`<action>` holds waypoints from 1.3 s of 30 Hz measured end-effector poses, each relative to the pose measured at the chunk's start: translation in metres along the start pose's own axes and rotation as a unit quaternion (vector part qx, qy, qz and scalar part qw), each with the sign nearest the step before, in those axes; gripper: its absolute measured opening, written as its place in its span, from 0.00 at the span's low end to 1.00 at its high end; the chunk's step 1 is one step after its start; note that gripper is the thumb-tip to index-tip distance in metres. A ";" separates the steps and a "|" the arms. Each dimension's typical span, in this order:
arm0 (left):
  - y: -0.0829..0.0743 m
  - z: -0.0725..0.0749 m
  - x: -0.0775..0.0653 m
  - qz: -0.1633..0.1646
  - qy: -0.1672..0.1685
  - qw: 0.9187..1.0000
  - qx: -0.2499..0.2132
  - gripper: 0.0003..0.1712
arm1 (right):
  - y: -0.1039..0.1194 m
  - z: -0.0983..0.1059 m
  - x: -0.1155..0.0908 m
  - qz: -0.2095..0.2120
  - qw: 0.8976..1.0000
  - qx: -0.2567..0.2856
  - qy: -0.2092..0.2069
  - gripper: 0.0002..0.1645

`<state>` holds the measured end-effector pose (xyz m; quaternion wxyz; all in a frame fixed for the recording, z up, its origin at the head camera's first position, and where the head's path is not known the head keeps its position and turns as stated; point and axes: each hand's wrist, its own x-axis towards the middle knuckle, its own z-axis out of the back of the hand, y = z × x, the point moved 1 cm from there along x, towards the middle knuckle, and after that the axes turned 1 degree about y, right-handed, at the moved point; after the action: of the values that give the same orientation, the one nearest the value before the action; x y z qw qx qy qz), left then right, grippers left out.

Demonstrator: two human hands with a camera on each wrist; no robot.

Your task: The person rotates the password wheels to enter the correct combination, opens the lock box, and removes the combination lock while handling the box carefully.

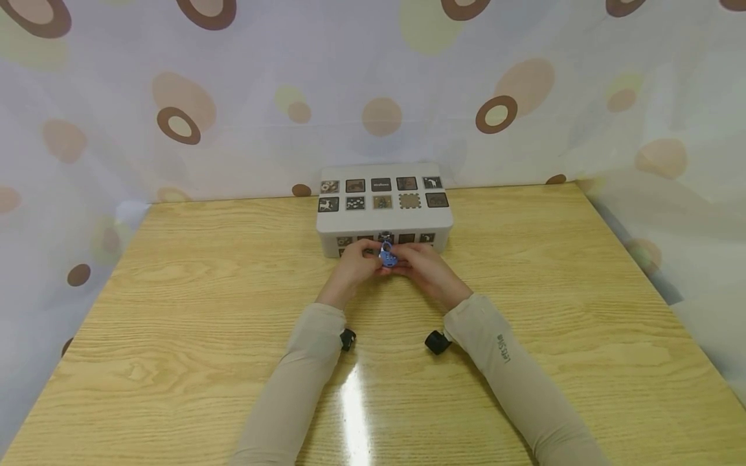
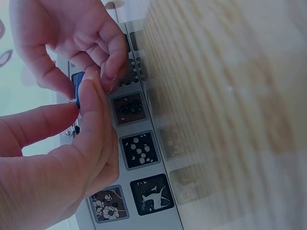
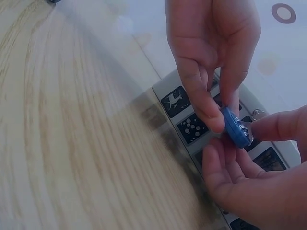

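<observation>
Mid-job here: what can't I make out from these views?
Any digits on the padlock: too small in the head view, blurred in the right wrist view.
Most of the padlock's body: hidden by the left hand and right hand in the left wrist view.
Inside of the box: hidden by its closed lid, head view.
Sleeves' upper ends: cut off by the head view's bottom edge.

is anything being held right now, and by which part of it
A blue padlock, held by its body, pinched by the left hand and the right hand.
</observation>
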<state>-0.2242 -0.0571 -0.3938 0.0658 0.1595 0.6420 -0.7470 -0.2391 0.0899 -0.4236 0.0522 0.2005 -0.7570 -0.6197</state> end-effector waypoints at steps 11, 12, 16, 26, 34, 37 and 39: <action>0.002 -0.001 0.001 0.002 0.004 1.000 -0.022 0.21 | 0.002 0.006 -0.002 -0.020 0.999 -0.020 -0.024 0.20; 0.002 -0.001 0.001 0.003 0.004 1.000 -0.021 0.21 | 0.003 0.006 -0.001 -0.024 0.999 -0.023 -0.024 0.20; 0.002 0.000 0.001 0.006 0.005 1.000 -0.018 0.21 | 0.003 0.006 -0.001 -0.030 0.999 -0.031 -0.026 0.20; 0.000 0.000 0.000 0.010 0.008 1.000 -0.027 0.21 | 0.002 -0.001 -0.002 -0.011 0.999 -0.027 -0.013 0.20; -0.002 0.001 0.000 0.000 0.005 1.000 -0.014 0.22 | 0.002 -0.002 -0.001 -0.004 0.999 -0.049 -0.014 0.20; -0.002 0.001 0.000 0.002 0.006 1.000 -0.013 0.22 | 0.002 -0.002 -0.001 -0.005 0.998 -0.057 -0.022 0.21; -0.001 0.001 0.000 0.003 0.006 1.000 -0.010 0.22 | 0.001 -0.003 -0.001 -0.004 0.998 -0.056 -0.026 0.21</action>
<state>-0.2251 -0.0580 -0.3926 0.0657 0.1657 0.6497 -0.7390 -0.2378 0.0880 -0.4218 0.0411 0.1843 -0.7213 -0.6663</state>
